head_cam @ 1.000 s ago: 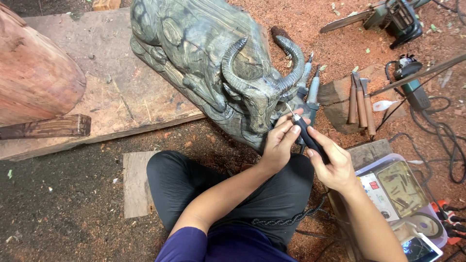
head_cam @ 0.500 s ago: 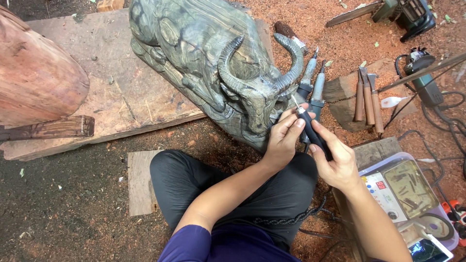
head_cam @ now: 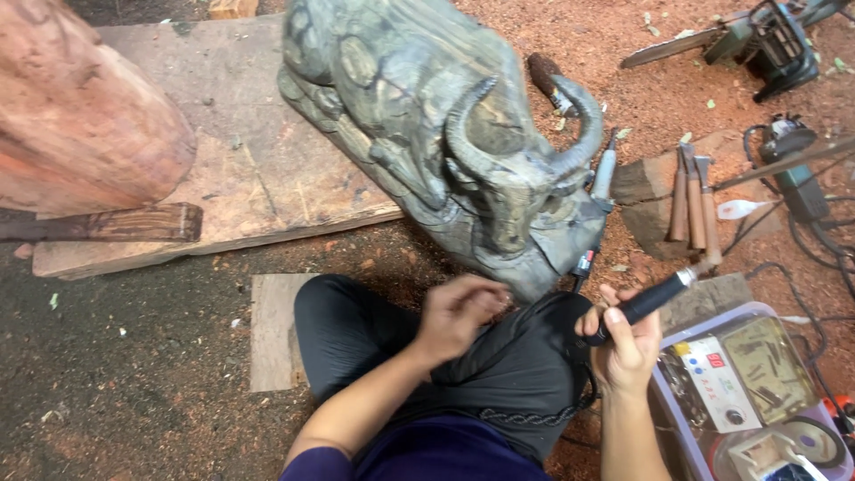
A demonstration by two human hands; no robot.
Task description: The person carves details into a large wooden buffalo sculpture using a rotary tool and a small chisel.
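hands 2 (head_cam: 459, 312) | carved buffalo 1 (head_cam: 445, 134) | rotary tool 1 (head_cam: 646, 301) | chisels 3 (head_cam: 695, 200)

A slim black rotary tool (head_cam: 646, 300) slants up to the right, its tip apparently clear of the grey horned buffalo carving (head_cam: 445, 134) lying on the plank.
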